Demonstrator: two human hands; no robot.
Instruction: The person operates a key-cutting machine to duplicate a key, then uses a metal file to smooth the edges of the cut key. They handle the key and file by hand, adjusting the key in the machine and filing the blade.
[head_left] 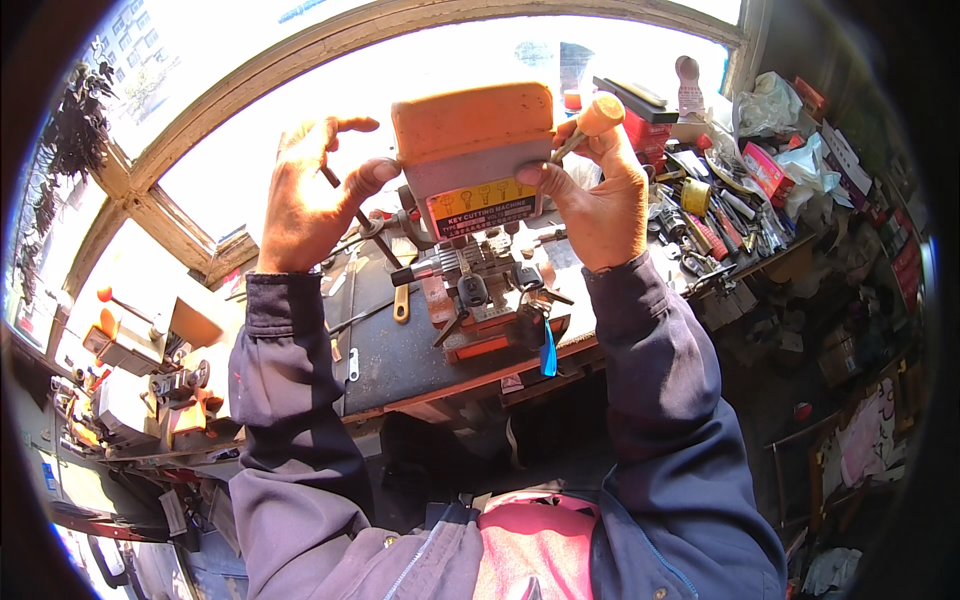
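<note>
An orange-topped grey key cutting machine [470, 150] stands on a dark workbench [400, 350] in front of me. My left hand [310, 195] grips a dark lever handle [345, 205] on the machine's left side. My right hand [590, 190] holds the wooden-knobbed lever [595, 120] on its right side, thumb pressed to the machine's yellow label. Below, a black-headed key [472, 290] sits clamped in the vise, with more keys and a blue tag [548, 355] hanging at the front.
Cluttered tools, tape rolls and boxes [720, 200] fill the bench at the right. Another small machine with orange knobs [130, 330] stands at the left. A bright window with a wooden frame [200, 140] lies behind. Bunches of keys [80, 120] hang at upper left.
</note>
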